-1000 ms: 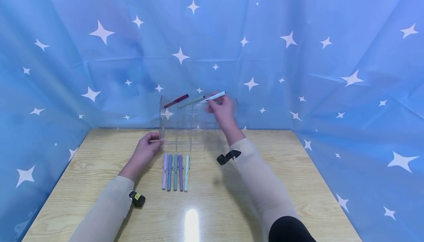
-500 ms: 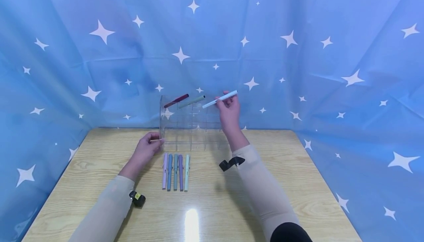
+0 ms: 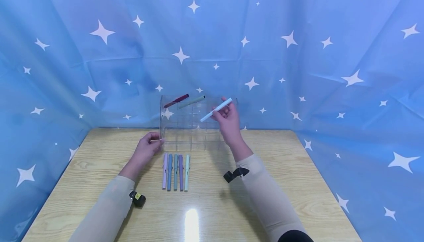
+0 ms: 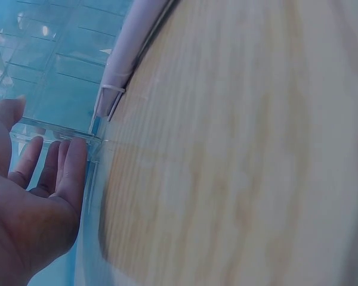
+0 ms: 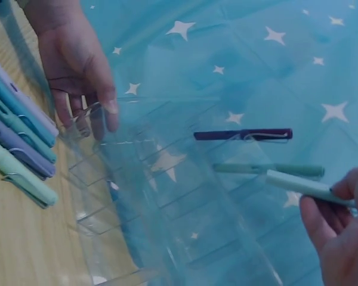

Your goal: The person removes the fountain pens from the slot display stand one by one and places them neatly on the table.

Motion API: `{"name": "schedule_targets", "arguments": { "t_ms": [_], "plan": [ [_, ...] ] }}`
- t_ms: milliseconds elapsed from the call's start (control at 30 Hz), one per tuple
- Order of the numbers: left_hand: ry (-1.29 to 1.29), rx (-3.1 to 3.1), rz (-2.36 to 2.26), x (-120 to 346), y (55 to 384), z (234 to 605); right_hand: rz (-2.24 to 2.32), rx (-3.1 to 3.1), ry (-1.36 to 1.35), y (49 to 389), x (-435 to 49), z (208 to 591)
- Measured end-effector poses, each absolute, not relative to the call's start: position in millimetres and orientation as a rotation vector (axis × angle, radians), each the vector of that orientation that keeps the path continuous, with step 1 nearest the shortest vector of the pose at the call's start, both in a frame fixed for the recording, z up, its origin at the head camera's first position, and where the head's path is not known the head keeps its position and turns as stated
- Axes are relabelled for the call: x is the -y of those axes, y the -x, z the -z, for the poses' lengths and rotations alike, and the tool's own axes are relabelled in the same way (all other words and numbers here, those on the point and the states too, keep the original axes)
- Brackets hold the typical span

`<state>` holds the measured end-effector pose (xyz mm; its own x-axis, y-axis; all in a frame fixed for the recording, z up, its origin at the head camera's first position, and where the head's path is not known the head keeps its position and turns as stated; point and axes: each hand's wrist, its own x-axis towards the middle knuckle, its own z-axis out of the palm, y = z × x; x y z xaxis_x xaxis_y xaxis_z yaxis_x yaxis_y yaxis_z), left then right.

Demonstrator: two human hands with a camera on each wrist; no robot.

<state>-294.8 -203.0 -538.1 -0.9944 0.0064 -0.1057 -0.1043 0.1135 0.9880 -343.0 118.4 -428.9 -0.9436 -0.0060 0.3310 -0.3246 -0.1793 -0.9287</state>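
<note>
A clear plastic pen organizer with several compartments stands upright at the back of the table. At its lower left side my left hand holds the side wall between thumb and fingers. My right hand pinches a pale blue pen in front of the organizer's right part, its near end slanting down to the left. Across the top tier lie a dark red pen and a grey-green pen, side by side and tilted. The right wrist view shows the held pale pen overlapping the green one.
In front of the organizer, several capped pens lie in a row: lilac, blue, teal, purple and mint. A blue star-patterned curtain hangs right behind the wooden table.
My right hand has drawn the pale blue pen away from the top tier, first to the right, then lower and closer to me. The left hand has stayed in place.
</note>
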Motion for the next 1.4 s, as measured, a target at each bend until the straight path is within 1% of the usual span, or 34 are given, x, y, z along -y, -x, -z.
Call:
{"name": "schedule_targets", "arguments": {
  "t_ms": [233, 433, 600, 1133, 1233, 1400],
  "plan": [
    [0.088, -2.299, -2.035, 203, 294, 543, -2.139, 2.028, -0.408, 331, -122, 436],
    [0.087, -2.306, -2.032, 204, 293, 543, -2.065, 2.156, -0.512, 319, -124, 440],
    [0.084, -2.304, -2.032, 204, 293, 543, -2.116, 2.172, -0.581, 311, -124, 445],
    [0.111, -2.313, -2.027, 207, 298, 546, -2.005, 2.366, -0.628, 285, -120, 477],
    [0.112, -2.295, -2.024, 206, 297, 542, -1.994, 2.419, -0.606, 279, -119, 487],
    [0.111, -2.276, -2.012, 201, 290, 526, -1.994, 2.483, -0.596, 271, -115, 500]
  ]
}}
